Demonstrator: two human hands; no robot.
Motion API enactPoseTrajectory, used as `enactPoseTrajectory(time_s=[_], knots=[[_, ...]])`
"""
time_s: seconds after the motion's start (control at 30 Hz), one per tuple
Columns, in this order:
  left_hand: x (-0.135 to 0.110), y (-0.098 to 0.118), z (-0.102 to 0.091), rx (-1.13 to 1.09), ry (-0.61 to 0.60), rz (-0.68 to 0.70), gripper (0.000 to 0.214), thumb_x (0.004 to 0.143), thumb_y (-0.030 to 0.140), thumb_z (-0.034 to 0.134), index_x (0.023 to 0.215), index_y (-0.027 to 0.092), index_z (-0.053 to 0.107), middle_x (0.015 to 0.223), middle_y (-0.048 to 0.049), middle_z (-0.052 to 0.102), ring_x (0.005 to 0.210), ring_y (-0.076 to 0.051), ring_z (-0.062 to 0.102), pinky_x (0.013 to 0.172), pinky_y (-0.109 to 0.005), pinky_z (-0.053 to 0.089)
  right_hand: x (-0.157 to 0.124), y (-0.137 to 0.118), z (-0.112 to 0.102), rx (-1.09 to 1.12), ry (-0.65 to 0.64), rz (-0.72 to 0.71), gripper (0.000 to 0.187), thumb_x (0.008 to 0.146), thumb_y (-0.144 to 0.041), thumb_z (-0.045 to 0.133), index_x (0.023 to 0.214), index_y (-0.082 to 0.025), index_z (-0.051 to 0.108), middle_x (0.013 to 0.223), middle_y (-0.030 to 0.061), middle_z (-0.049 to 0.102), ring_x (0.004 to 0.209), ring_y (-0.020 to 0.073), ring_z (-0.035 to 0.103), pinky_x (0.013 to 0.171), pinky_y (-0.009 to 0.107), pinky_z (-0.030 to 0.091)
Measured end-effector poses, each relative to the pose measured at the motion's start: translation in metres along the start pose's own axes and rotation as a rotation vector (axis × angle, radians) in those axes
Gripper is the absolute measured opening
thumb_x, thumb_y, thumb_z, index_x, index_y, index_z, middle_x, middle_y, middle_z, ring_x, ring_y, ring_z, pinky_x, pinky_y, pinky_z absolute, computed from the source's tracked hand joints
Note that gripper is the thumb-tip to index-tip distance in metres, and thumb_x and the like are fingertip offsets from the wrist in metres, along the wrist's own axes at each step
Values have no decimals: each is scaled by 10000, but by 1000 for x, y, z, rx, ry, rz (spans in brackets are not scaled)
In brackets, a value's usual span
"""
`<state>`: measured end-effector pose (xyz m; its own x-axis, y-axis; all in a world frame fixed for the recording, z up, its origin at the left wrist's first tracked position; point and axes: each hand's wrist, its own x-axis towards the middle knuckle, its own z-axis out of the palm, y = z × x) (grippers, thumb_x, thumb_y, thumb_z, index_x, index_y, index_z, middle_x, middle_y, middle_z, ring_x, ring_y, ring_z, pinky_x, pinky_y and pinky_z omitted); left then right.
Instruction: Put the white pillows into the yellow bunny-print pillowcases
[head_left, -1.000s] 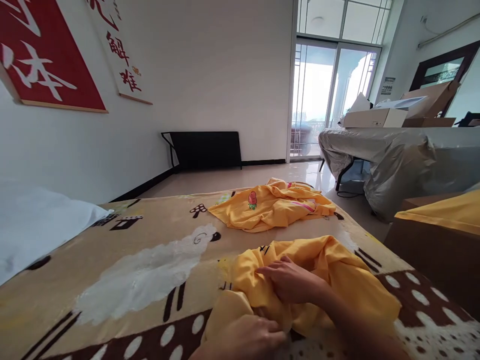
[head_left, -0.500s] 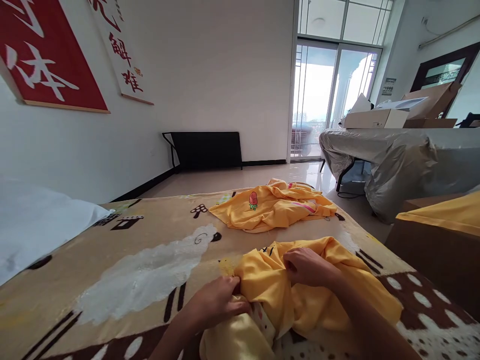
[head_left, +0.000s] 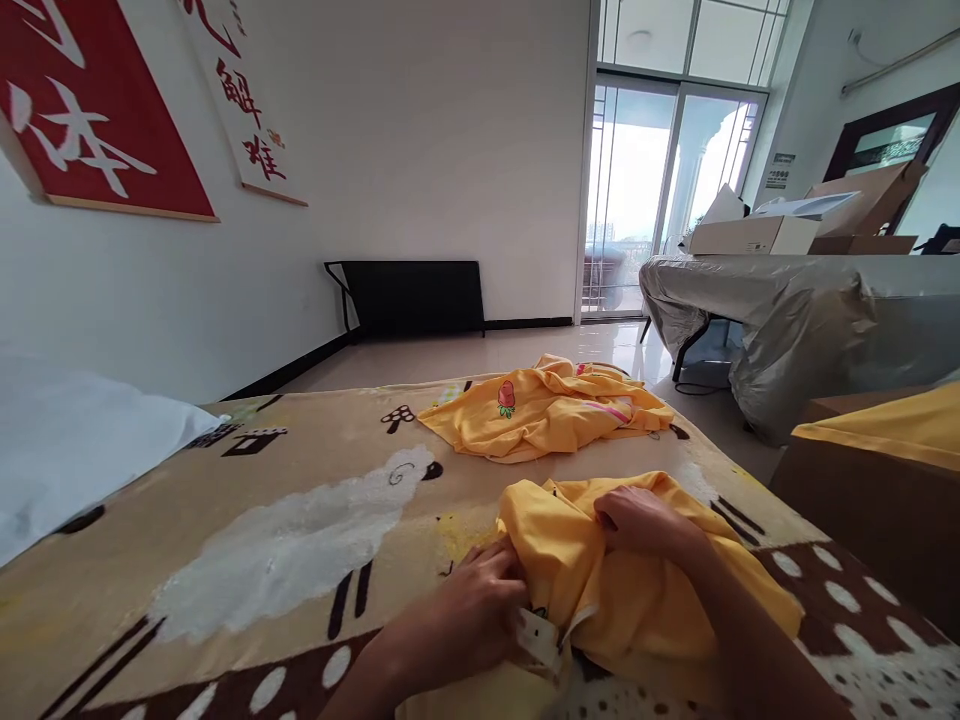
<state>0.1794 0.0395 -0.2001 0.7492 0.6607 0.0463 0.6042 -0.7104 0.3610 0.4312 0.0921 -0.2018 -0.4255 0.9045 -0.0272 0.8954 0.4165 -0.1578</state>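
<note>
A crumpled yellow fabric piece (head_left: 645, 600), whose exact kind I cannot tell, lies bunched on the patterned blanket (head_left: 300, 440) close in front of me. My left hand (head_left: 480, 600) is closed at its left edge, the fingers curled into the cloth and partly hidden. Just beside those fingers a pale printed patch (head_left: 538, 640) shows at the fabric's opening. My right hand (head_left: 645, 522) pinches the top of the same fabric. Paler yellow cloth (head_left: 480, 700) lies below my left hand. Farther off rests a second rumpled yellow-orange cloth (head_left: 555, 410) with a strawberry print.
A white cloth or pillow (head_left: 82, 450) lies at the left. On the right, more yellow cloth (head_left: 892, 425) hangs over a brown box (head_left: 862, 510). Behind it stands a plastic-covered table (head_left: 795, 300) bearing boxes. A black folded panel (head_left: 416, 300) leans on the far wall.
My left hand has shifted right and turned further over the fabric's edge, covering more of it. My right hand has moved slightly right. The cloth between them has bunched to the right.
</note>
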Motion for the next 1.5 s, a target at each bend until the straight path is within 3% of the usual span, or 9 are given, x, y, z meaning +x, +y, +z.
enactPoseTrajectory(time_s=[0.13, 0.33, 0.5, 0.7, 0.87, 1.03, 1.13, 1.37, 1.5], knots=[[-6, 5, -14, -127, 19, -33, 154, 829, 182, 499, 713, 187, 600, 810, -6, 624, 774, -128, 548, 748, -224, 435, 2, 6, 5, -4, -10, 10, 122, 671, -149, 514, 676, -166, 634, 716, 43, 653, 627, 136, 517, 509, 245, 209], [-20, -14, -32, -15, 476, -199, 246, 901, 320, 458, 770, 179, 610, 689, 23, 603, 629, -93, 532, 607, -191, 409, 1, 11, 3, 82, 35, -18, 96, 692, -140, 534, 645, -188, 603, 644, -5, 587, 589, 116, 470, 517, 238, 237], [-18, -11, -25, 178, 766, -35, 120, 897, 216, 493, 862, 200, 607, 715, 35, 598, 613, -67, 557, 595, -153, 418, -13, -11, -21, 208, 383, 13, 244, 771, -112, 469, 923, -199, 638, 915, 42, 639, 822, 165, 557, 715, 281, 388], [-15, 25, -13, 412, 826, 170, 171, 925, 167, 399, 900, 204, 564, 695, 21, 592, 606, -98, 560, 572, -201, 411, -27, -70, -4, 340, 276, -536, 891, 690, -383, 694, 1440, -193, 253, 1304, 108, 528, 1183, 244, 477, 1002, 381, 335], [-15, 31, -17, 342, 712, 144, 129, 871, 118, 450, 857, 209, 541, 699, 12, 583, 637, -129, 536, 614, -236, 437, -8, -75, 26, 191, 385, -399, 141, 752, -116, 526, 845, -182, 609, 734, 19, 680, 691, 173, 614, 685, 287, 399], [-11, 4, -21, 30, 417, 1, 170, 836, 272, 566, 995, 223, 528, 1122, -55, 593, 1072, -183, 549, 905, -301, 458, -7, -53, 11, 213, 968, -314, 302, 701, -14, 417, 882, -193, 580, 766, 20, 679, 697, 160, 610, 659, 277, 396], [-6, -10, -15, 98, 413, 32, 287, 808, 258, 582, 1078, 223, 491, 1291, -92, 511, 1283, -257, 397, 1039, -428, 340, -10, -50, 6, 213, 1285, -323, 311, 749, -8, 389, 941, -192, 550, 730, 18, 646, 656, 152, 588, 645, 276, 426], [-2, -9, 4, 307, 759, 14, 188, 786, 147, 487, 617, 192, 417, 581, 21, 533, 540, -113, 484, 527, -221, 369, -16, -48, 2, 207, 1562, -371, 179, 853, -140, 456, 1011, -213, 494, 644, -6, 492, 558, 147, 488, 541, 289, 407], [-15, -12, -5, 151, 1096, -319, 204, 712, 176, 522, 598, 196, 354, 474, 79, 370, 443, -72, 339, 446, -178, 286, -21, -58, 1, 204, 1258, -469, 221, 819, -151, 430, 1024, -202, 496, 670, 11, 541, 586, 153, 491, 587, 300, 393]])
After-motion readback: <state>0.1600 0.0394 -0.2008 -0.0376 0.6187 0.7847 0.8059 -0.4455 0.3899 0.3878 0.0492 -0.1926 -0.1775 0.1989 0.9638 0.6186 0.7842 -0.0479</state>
